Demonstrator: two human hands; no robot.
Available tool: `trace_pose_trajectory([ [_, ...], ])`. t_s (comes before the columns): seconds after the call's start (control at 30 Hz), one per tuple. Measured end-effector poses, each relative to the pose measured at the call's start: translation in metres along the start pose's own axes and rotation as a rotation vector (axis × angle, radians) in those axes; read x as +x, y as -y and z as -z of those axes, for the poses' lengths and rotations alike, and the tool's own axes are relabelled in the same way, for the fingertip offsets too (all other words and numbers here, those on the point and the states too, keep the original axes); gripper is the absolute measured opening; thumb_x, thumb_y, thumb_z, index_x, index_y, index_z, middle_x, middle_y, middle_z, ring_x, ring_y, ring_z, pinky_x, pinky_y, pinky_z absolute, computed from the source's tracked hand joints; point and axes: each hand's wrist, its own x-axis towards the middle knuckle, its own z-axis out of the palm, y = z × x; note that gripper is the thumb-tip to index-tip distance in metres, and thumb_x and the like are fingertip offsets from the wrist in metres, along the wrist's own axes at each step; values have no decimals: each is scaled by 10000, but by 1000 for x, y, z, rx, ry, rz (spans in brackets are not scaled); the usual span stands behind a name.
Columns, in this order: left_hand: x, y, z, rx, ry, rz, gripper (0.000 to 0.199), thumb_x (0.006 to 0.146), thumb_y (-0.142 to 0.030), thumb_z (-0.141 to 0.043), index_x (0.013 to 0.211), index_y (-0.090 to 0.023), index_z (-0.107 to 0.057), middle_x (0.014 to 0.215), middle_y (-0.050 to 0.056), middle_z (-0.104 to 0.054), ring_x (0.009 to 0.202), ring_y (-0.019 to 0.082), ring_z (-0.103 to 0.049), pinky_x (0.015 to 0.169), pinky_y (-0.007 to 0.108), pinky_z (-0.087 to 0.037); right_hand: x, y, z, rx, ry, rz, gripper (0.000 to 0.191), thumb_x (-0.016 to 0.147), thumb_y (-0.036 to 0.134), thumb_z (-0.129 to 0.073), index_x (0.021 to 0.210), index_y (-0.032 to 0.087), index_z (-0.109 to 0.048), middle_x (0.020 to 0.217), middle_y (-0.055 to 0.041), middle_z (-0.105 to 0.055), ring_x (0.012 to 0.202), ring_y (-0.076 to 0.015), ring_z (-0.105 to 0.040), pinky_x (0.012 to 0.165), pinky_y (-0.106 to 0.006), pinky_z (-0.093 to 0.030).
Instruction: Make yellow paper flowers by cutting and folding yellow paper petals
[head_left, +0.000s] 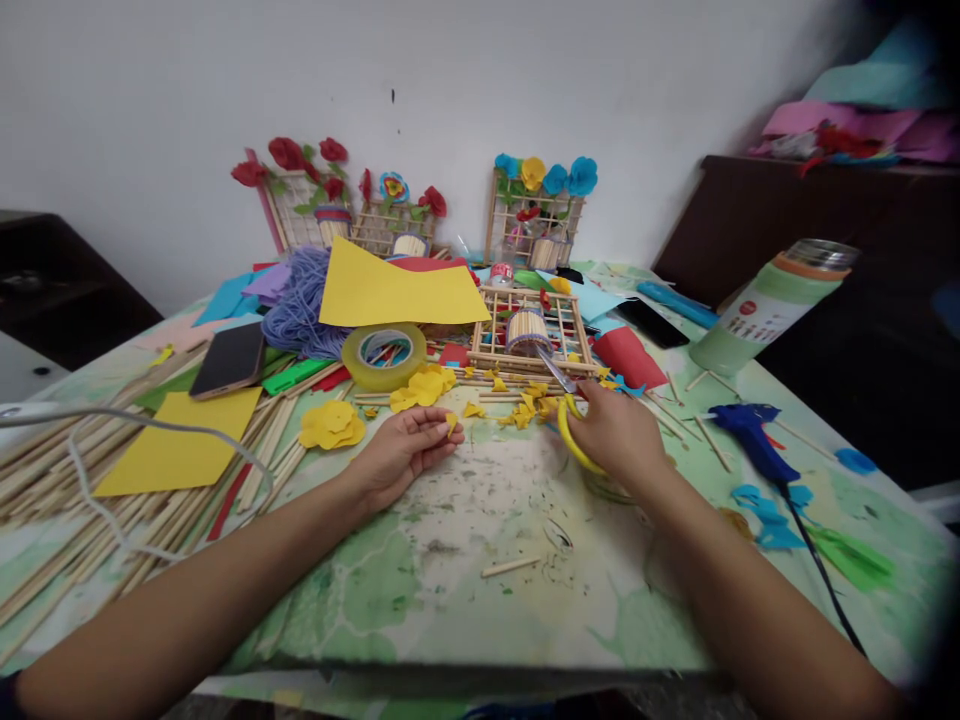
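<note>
Between the thumb and fingers of my left hand (409,447) is a small piece of yellow paper (451,422). My right hand (619,425) grips yellow-handled scissors (574,440), their metal blades pointing away toward a stick lattice (487,350). Yellow paper scraps (525,408) lie on the table between the hands. Left of my left hand rests a yellow paper flower (331,425), with more yellow petals (424,387) just beyond it. A small stick pot (529,330) is on the lattice. Part of the scissors is hidden by my right hand.
A roll of clear tape (352,365), purple yarn (296,300), a phone (229,358) and many thin sticks (150,540) cover the left side. On the right are a blue glue gun (757,440) and a green bottle (765,310). Finished flower lattices (536,210) lean by the wall.
</note>
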Motion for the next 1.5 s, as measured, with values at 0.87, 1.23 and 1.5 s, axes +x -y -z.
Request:
trace_pose_trajectory([
  [0.87,-6,0,-9,-226,-37,-100,157,745,15,-608,796,-125,-558,759,21,-603,687,73,-630,650,125,-544,-31,29,-3,321,-23,548,435,775,491,-561,1104,206,-573,933,-58,-655,798,-197,-591,687,-280,-406],
  [1.23,-14,2,-14,-408,8,-97,273,780,40,-521,970,-150,-576,781,9,-613,629,54,-608,641,142,-551,-39,38,-4,190,-27,602,487,773,432,-544,1189,181,-539,999,-120,-625,900,-246,-564,775,-334,-439],
  [1.5,-15,3,-15,-442,27,-84,282,784,53,-503,981,-135,-576,792,23,-619,642,54,-610,660,137,-546,-39,38,-3,154,-32,617,493,781,439,-533,1197,175,-534,993,-128,-617,881,-248,-564,763,-335,-435],
])
